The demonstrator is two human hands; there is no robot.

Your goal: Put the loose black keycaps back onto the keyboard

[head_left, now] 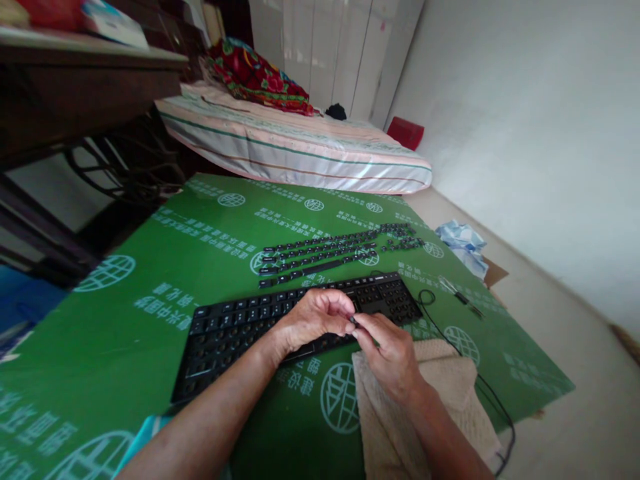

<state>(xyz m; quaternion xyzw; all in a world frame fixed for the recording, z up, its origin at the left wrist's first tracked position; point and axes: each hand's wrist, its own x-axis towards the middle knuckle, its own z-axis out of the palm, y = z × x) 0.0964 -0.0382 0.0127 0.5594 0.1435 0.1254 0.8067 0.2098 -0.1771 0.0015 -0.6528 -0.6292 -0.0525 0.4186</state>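
A black keyboard [235, 327] lies on a green printed sheet [165, 267]. My left hand [315, 319] hovers over its right half with fingers curled. My right hand [387, 353] meets it fingertip to fingertip, and both pinch a small dark piece [353, 321], probably a keycap. Beyond the keyboard, several rows of loose black keycaps [330, 252] are laid out in lines. My right forearm rests over a beige cloth [440, 393].
The keyboard's black cable [480, 380] loops right over the sheet. A small tool [463, 297] lies near the sheet's right edge, with crumpled blue-white plastic [463, 241] beyond. A mattress [300, 150] lies behind, and dark wooden furniture [75, 87] stands at left.
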